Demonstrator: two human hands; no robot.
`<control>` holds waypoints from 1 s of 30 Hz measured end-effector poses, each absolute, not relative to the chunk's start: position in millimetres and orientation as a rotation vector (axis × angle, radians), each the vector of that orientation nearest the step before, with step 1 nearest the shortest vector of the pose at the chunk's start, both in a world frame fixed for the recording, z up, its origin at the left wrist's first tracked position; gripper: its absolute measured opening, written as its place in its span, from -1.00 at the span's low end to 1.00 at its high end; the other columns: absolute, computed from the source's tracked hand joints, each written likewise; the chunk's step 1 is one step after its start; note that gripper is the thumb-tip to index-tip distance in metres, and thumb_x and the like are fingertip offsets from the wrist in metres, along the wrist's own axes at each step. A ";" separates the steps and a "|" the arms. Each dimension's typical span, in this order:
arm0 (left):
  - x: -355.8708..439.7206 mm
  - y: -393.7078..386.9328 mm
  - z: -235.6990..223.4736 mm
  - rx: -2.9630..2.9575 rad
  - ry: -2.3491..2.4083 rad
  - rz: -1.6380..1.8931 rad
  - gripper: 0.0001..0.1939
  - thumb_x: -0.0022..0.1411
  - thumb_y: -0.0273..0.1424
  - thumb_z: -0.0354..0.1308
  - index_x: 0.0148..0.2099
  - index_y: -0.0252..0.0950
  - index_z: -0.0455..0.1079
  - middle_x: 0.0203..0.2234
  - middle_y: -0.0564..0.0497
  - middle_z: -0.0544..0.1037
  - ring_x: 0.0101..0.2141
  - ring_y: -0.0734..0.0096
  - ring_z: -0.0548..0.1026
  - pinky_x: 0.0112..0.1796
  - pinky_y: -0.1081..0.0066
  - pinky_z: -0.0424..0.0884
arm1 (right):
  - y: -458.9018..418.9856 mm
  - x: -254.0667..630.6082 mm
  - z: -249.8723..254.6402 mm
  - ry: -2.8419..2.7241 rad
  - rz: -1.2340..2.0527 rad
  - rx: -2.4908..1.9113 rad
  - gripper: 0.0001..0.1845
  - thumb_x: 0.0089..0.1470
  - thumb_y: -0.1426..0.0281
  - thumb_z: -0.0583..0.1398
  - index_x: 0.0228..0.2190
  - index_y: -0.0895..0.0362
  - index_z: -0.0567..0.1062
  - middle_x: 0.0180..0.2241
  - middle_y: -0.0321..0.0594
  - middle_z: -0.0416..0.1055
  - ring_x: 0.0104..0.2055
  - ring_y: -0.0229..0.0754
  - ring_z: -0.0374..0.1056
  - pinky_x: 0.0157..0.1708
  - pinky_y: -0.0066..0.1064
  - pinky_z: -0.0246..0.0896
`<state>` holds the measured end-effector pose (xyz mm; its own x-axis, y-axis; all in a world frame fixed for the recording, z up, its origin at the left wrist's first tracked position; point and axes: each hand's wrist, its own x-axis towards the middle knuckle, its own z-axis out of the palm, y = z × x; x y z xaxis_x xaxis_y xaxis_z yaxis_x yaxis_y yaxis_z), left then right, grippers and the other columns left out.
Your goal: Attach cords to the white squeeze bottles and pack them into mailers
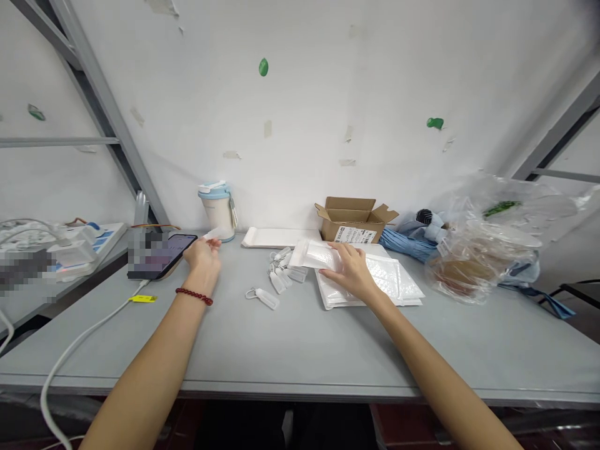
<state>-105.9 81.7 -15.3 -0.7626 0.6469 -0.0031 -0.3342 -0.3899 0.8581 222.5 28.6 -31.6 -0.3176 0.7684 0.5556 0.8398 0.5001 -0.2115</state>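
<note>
My right hand (350, 267) grips a small white bubble mailer (312, 255) by its right part, thumb below and fingers over the top. Under that hand lies a stack of white bubble mailers (392, 281). My left hand (201, 257), with a dark red bead bracelet on its wrist, is closed near the phone; a thin whitish strip (214, 234) sticks out from its fingertips. Several translucent key tags (281, 275) with rings lie in a heap left of the stack. One single key tag (266, 298) lies nearer to me.
At left a phone (180, 247) lies with a white cable (89, 337). A blue-lidded cup (218, 209) stands by the wall. Behind the mailers are a flat white packet (281, 237) and an open cardboard box (351, 225). Blue cloth (407, 240) and a plastic bag (482, 250) lie right.
</note>
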 end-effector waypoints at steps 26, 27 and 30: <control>1.2 41.1 -33.3 1.933 1.275 1.190 -0.51 0.18 -0.20 0.06 0.14 -0.21 0.24 0.04 -0.12 0.39 -0.02 0.22 0.36 -0.18 0.30 0.37 | 29.3 221.5 -36.9 -2.181 -0.325 -1.224 -0.54 0.05 0.21 0.14 -0.02 0.09 0.26 -0.10 -0.03 0.37 -0.05 0.06 0.26 -0.07 -0.08 0.00; 2.2 39.7 -32.1 1.989 1.263 1.200 -0.49 0.18 -0.18 0.06 0.16 -0.21 0.21 0.06 -0.12 0.36 0.00 0.21 0.33 -0.17 0.29 0.36 | 28.5 220.7 -36.3 -2.196 -0.361 -1.211 -0.54 0.05 0.22 0.14 -0.02 0.11 0.27 -0.11 -0.03 0.37 -0.06 0.05 0.26 -0.07 -0.08 -0.01; 6.2 33.4 -25.9 2.203 1.269 1.222 -0.40 0.15 -0.11 0.10 0.20 -0.19 0.17 0.01 -0.13 0.36 0.00 0.16 0.28 -0.08 0.21 0.30 | 24.7 216.6 -33.7 -2.232 -0.497 -1.163 -0.57 0.06 0.28 0.14 -0.03 0.15 0.28 -0.13 -0.02 0.37 -0.08 0.03 0.26 -0.03 -0.06 -0.07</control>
